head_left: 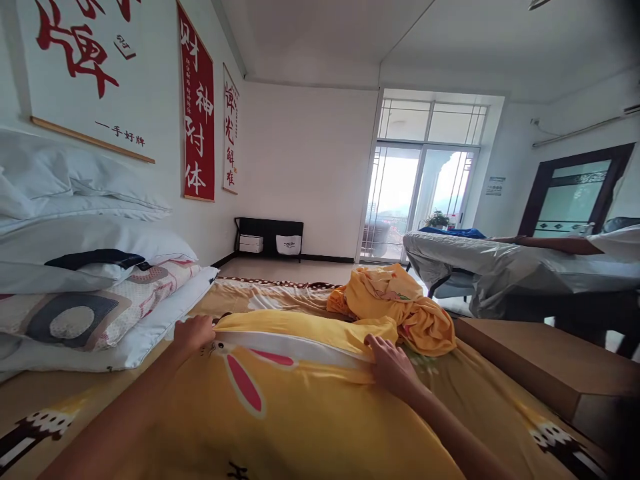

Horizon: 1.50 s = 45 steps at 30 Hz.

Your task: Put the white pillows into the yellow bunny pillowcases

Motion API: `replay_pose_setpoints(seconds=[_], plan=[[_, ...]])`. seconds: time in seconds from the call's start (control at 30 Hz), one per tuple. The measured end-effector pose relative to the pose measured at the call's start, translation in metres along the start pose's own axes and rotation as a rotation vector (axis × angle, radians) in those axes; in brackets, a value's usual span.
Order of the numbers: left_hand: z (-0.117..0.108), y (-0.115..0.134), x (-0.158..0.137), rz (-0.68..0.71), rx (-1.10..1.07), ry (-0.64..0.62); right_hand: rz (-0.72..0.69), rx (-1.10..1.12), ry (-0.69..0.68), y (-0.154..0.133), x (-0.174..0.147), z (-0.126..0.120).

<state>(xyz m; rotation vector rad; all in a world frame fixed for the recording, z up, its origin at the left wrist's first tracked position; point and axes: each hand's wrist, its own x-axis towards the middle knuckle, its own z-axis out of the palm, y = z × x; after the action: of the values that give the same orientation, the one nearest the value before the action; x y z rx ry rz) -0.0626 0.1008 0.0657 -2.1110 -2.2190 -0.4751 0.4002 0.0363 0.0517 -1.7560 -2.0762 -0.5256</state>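
A yellow pillowcase (320,413) with a pink-eared rabbit print lies in front of me, with a white pillow (295,345) inside it. White shows along the slit of its far opening. At the opening's left end, my left hand (194,333) is closed on the pillowcase edge, fingers curled over the fabric. My right hand (391,363) grips the cloth at the right end of the opening, its fingers bent over the edge. Just beyond the right hand, a crumpled orange-yellow cloth (395,303) with a printed pattern is heaped on the bed.
White pillows (90,240) and a patterned pillow (115,307) are stacked at left. A brown cardboard box (555,353) sits at right. Behind it, a person's arm (555,245) rests on a plastic-covered table (480,257). A low black rack (270,230) stands by the far wall.
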Motion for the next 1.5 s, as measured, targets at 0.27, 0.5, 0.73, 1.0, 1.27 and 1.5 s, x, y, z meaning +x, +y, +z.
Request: replay_pose_setpoints(seconds=[0.27, 0.5, 0.73, 1.0, 1.27, 1.5], plan=[[-0.078, 0.028, 0.013, -0.245, -0.012, -0.115, -0.031, -0.106, 0.185, 0.016, 0.069, -0.076], [-0.093, 0.051, -0.002, -0.197, -0.088, 0.099, 0.017, -0.006, 0.291, 0.007, 0.057, -0.049], [-0.082, 0.051, -0.008, -0.231, -0.155, 0.232, 0.066, 0.051, 0.291, -0.011, 0.063, -0.039], [-0.077, 0.05, -0.004, -0.196, -0.203, 0.226, 0.134, 0.242, 0.368, 0.001, 0.075, -0.03], [0.026, 0.035, -0.04, -0.069, -0.159, -0.187, -0.013, 0.444, 0.0, -0.023, -0.02, 0.064], [0.003, -0.031, -0.032, 0.015, -0.541, -0.451, 0.281, 1.011, -0.161, 0.066, -0.04, 0.04]])
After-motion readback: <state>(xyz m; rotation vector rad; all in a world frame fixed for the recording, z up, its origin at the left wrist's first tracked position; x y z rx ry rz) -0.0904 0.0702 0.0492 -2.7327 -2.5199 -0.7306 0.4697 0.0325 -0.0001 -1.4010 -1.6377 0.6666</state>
